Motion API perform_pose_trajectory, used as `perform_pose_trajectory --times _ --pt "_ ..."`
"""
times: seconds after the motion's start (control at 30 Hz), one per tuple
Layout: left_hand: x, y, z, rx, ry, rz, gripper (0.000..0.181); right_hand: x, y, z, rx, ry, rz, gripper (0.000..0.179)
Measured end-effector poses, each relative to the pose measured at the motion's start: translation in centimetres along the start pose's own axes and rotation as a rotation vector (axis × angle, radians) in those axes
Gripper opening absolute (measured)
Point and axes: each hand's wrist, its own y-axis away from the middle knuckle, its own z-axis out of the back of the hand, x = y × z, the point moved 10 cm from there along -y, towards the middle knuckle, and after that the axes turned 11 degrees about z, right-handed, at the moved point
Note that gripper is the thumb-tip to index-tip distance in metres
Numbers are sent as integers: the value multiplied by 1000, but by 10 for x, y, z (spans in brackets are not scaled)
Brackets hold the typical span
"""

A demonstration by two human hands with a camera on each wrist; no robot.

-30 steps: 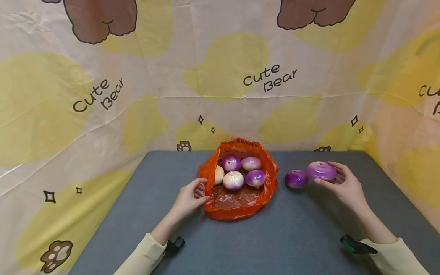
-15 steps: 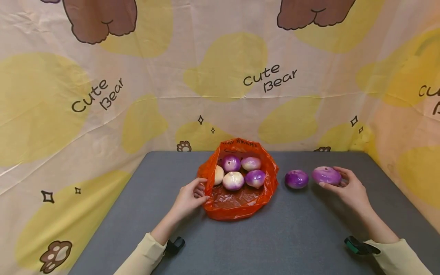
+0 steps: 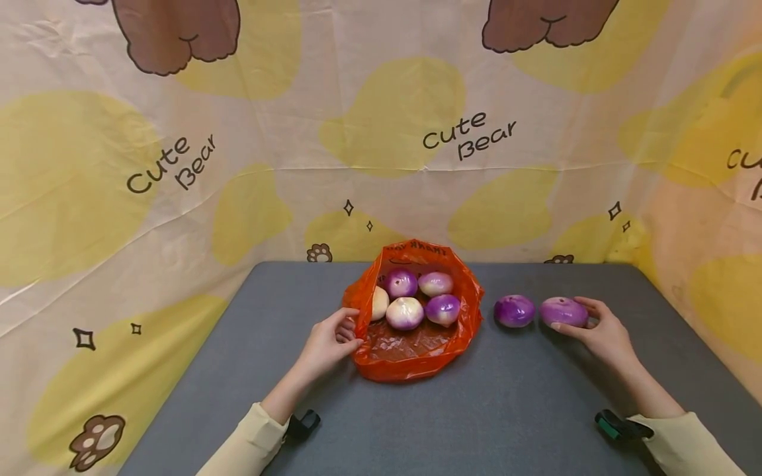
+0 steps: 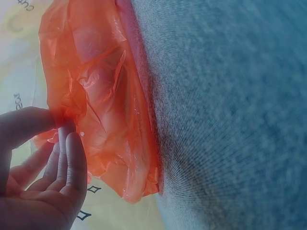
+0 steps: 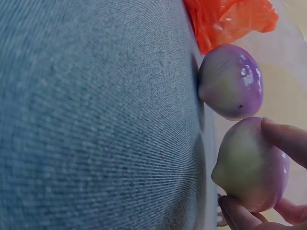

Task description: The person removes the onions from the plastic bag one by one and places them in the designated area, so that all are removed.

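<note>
In the head view, my left hand (image 3: 326, 342) pinches the left rim of an orange plastic bag (image 3: 400, 370). The bag's mouth faces me, showing several glossy purple-and-white turnips (image 3: 405, 313) inside. My right hand (image 3: 607, 336) holds a purple turnip (image 3: 562, 311) between thumb and fingers, low at the tabletop on the right. Just left of it a second purple turnip (image 3: 514, 311) rests on the table. In the right wrist view the held turnip (image 5: 247, 165) has a pale, pointed underside. The left wrist view shows the bag's thin film (image 4: 96, 105) pinched at thumb and fingertips.
A grey cloth-covered table (image 3: 452, 423) lies under everything. Behind and to both sides hangs a printed bear-pattern backdrop (image 3: 393, 119), meeting the table's far edge. Dark wrist straps (image 3: 622, 426) are on both arms.
My right hand has moved the held turnip slightly right and down to the tabletop, apart from the other turnip. My left hand has kept its grip on the bag, which stays put.
</note>
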Motion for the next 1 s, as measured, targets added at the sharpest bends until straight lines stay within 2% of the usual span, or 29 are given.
perform_pose_trajectory --times 0.67,1.0 --pt "0 1 2 -6 -5 -15 47 -5 -7 -16 96 -20 -18 88" --pt "0 0 2 -16 -10 -26 47 0 -7 -15 103 -36 9 87"
